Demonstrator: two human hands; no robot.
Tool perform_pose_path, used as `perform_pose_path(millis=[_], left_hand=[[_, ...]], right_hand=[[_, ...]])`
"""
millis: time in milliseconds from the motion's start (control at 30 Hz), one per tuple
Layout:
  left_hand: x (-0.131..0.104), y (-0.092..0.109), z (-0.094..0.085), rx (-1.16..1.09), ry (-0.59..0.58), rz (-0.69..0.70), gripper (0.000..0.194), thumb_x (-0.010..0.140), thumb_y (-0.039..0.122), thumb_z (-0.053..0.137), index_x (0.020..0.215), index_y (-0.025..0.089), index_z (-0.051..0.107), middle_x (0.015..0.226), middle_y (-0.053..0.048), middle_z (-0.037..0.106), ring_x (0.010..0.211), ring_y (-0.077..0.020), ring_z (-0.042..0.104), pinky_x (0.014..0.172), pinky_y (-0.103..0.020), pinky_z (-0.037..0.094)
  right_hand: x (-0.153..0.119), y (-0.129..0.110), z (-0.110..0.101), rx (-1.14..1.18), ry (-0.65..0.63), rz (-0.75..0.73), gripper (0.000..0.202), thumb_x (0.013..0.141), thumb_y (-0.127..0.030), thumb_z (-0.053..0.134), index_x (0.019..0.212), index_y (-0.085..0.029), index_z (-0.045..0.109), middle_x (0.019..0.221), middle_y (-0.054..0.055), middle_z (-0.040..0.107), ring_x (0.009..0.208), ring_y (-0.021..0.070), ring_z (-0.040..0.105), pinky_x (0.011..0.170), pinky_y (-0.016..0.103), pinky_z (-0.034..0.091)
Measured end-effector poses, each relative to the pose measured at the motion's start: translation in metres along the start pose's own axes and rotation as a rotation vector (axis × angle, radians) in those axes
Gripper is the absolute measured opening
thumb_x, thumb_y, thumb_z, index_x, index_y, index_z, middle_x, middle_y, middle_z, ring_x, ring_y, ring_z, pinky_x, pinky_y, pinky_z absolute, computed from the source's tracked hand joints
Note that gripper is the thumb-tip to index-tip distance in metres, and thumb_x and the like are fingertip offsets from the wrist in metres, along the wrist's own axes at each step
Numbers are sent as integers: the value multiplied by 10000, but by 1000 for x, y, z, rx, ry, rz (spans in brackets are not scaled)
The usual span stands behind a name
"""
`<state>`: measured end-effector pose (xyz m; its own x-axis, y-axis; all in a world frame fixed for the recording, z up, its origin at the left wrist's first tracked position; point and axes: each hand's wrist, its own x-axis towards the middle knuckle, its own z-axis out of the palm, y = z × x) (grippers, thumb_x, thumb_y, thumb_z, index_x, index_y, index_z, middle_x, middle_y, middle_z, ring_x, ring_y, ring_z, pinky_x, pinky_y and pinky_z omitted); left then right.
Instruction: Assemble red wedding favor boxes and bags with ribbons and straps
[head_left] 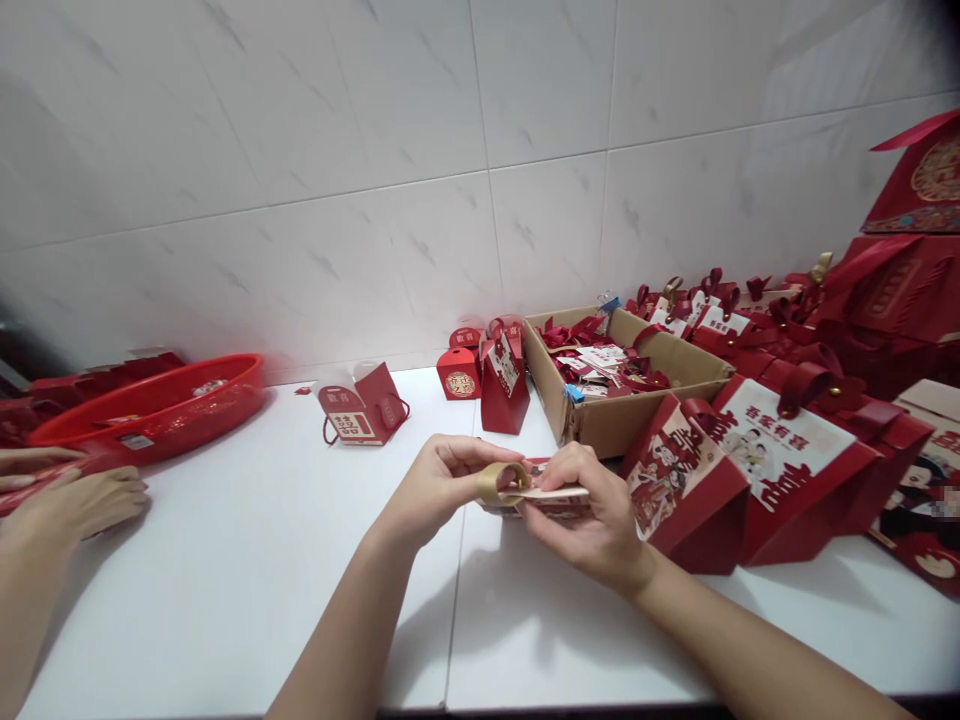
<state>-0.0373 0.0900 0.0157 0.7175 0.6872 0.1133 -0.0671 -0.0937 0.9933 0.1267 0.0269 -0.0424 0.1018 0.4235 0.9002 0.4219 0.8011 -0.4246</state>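
Note:
At the middle of the table, both my hands are closed on a small red and cream gift box [559, 492], most of which they cover. My left hand [439, 485] pinches a gold ribbon [491, 484] that curls into a loop at the box's top edge. The fingers of my right hand [592, 515] grip the cream top flap from the right, thumb below and fingers above. A small gold pin or stud shows inside the loop. Just right of my right hand stands a finished-looking red gift box [686, 480] with printed figures.
An open cardboard carton [600, 410] of ribbons and printed cards stands behind my hands. More red boxes [795, 460] crowd the right; small ones [504, 385] stand near the wall. Left are a house-shaped box [364, 410], a red plastic basin [225, 400] and another person's hands [97, 500].

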Motion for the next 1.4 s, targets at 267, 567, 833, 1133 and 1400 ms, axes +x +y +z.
perform_pose_path(millis=[267, 567, 833, 1133, 1400], left_hand=[[1, -3, -1, -15, -67, 114, 119, 743, 180, 720, 861, 185, 742, 832, -54, 735, 722, -138, 679, 626, -205, 554], [3, -14, -2, 272, -39, 521, 187, 749, 120, 682, 892, 226, 742, 937, -85, 718, 942, -242, 654, 834, -371, 527], [4, -12, -5, 434, 14, 537, 141, 778, 174, 618, 896, 156, 692, 852, -85, 635, 779, -179, 601, 676, -288, 487], [8, -19, -3, 371, 35, 404, 132, 730, 161, 694, 854, 148, 652, 917, -103, 680, 1009, -261, 617, 862, -357, 496], [14, -27, -4, 122, 64, 293, 100, 677, 202, 764, 711, 148, 687, 815, -77, 695, 804, -199, 649, 698, -305, 543]], right_hand=[[0, 2, 2, 4, 14, 30, 226, 723, -124, 679, 811, -203, 486, 707, 0, 551, 634, 139, 532, 599, 277, 427], [-5, 6, 1, -17, 28, 117, 165, 762, -172, 664, 829, -204, 518, 724, 0, 557, 627, 130, 536, 579, 254, 420], [-7, 14, 5, 57, 55, 202, 156, 789, -191, 663, 839, -210, 516, 820, 20, 592, 727, 150, 590, 645, 270, 469], [-4, 12, 3, 80, 73, 344, 152, 742, -269, 723, 811, -194, 610, 794, 41, 659, 726, 180, 633, 629, 279, 513], [7, 8, -1, 147, 6, 222, 193, 746, -167, 700, 934, -210, 691, 900, 64, 670, 824, 190, 647, 725, 306, 534]])
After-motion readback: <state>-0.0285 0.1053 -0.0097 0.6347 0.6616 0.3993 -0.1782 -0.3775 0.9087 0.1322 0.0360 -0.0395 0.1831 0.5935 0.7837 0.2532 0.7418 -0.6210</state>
